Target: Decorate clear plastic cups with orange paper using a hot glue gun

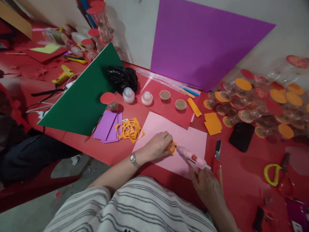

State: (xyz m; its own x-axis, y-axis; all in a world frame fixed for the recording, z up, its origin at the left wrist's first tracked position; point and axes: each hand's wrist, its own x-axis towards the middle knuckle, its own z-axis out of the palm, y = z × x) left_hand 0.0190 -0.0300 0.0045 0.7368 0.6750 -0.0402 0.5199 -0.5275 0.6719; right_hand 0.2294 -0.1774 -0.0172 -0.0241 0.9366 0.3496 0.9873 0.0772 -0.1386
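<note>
My left hand, wearing a wristwatch, has its fingers closed around a small clear plastic cup. Orange paper shows through and beside this cup, over a pink sheet; the fingers partly hide it. In my right hand is a pink hot glue gun, its nozzle pointing left at the cup's edge. Whether the tip touches the cup, I cannot tell. Cut orange paper scraps with round holes and purple paper pieces lie left of my left hand.
Beyond the pink sheet, two sand-filled cups rest on red paper. A green board leans at left. A utility knife, black phone-like object, scissors and several hourglass-shaped plastic pieces are at right.
</note>
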